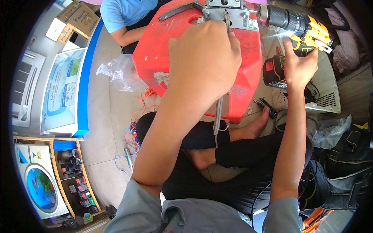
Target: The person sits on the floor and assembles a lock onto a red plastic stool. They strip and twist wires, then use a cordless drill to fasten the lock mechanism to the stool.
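Note:
My left hand [204,58] presses down on a grey metal bracket [229,13] that lies on a red plastic stool [248,58]; its fingers curl over the bracket's edge. My right hand [297,64] grips the handle of a yellow and black cordless drill [299,25], whose chuck points left at the bracket. A long thin metal strip [218,116] hangs down from under my left hand over my crossed legs.
Another person in a blue shirt [124,11] sits across the stool. A clear plastic bag [116,72] and tangled orange wires [136,120] lie on the tiled floor. A white perforated casing [330,97] is at right, dark bags [345,163] beside my leg, cartons and shelves at left.

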### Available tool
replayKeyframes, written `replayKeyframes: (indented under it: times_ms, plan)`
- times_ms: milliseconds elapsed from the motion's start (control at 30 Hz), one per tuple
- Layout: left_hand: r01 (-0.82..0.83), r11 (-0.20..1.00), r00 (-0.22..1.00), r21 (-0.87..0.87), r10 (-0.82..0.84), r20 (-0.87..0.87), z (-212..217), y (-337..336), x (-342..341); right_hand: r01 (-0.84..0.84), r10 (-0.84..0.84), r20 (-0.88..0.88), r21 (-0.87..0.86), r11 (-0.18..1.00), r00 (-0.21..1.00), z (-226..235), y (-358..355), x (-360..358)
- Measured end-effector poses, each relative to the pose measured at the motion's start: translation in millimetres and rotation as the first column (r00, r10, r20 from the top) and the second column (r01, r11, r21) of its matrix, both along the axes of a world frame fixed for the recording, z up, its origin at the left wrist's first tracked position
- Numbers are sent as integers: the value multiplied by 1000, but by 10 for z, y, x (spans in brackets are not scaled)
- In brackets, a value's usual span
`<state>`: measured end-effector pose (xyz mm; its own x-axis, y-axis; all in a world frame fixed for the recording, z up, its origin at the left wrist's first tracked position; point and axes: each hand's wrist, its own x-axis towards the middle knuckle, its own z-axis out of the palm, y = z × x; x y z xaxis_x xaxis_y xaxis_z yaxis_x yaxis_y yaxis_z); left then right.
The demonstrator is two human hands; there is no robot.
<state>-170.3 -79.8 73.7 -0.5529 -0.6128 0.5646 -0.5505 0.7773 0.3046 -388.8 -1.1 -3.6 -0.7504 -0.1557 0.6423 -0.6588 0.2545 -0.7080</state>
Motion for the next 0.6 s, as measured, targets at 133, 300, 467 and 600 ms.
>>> replayKeyframes:
  times_ms: [133,300,467,600]
  plan:
    - [-23,1000,989,3,24,-146,-63,42,-17,-20,20,-13,-19,1000,1000,-2,0,-3]
    - [-43,999,976,10,44,-214,-78,97,8,-37,36,-29,-34,999,999,-13,4,-2]
    - [-141,990,969,-9,136,-207,-14,191,-112,-27,27,-7,-12,1000,1000,-12,9,-5]
    - [-169,985,961,-12,162,-225,3,226,-122,-56,56,-8,-53,997,998,2,6,-3]
